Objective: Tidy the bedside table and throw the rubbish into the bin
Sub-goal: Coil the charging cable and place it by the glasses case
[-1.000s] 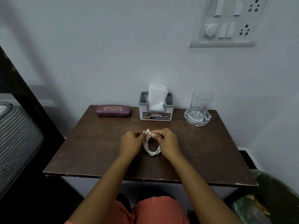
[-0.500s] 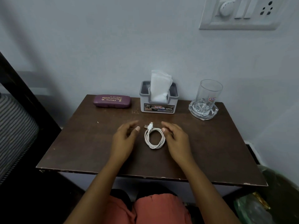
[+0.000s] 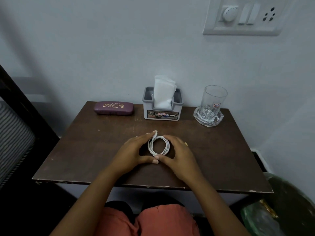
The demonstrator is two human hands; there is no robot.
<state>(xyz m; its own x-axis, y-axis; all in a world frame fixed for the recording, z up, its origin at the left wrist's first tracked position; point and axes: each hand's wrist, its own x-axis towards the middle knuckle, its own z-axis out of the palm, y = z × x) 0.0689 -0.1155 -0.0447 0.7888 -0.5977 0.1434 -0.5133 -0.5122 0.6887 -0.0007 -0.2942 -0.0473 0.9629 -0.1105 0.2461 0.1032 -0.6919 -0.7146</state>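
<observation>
cable (image 3: 167,148): white, thin, wound into a small flat coil of several turns; lies on the bedside table (image 3: 88,150), centre of the top, a bit nearer the front edge than the wall; one small white plug end sticks out of the coil on the far side

left hand (image 3: 131,150) and right hand (image 3: 179,155) cup it from either side; fingers curved round the coil, thumbs meeting at its near edge, left fingertips on the plug; both lie low on the table top; cannot tell how tight the hold is

around, near to far: knees in orange-red cloth (image 3: 153,222) under the front edge; bin (image 3: 293,198) low on the right beside the table, dark, with a greenish bag in it, cut by the frame edge; striped mattress (image 3: 13,142) and dark bed frame on the left; along the wall edge of the table a purple glasses case (image 3: 113,108) on the left, a grey tissue holder (image 3: 162,114) with white tissue standing up in the middle, a clear tumbler (image 3: 214,99) standing upright in a glass dish (image 3: 208,119) on the right; all three well apart from the cable; switch plate (image 3: 243,16) on the wall above

in the way: only the hands; the thumbs cover the near rim, the palms shade both sides

orientation: coil flat, near round, slightly longer near-to-far; plug points away from the person, toward the tissue holder
</observation>
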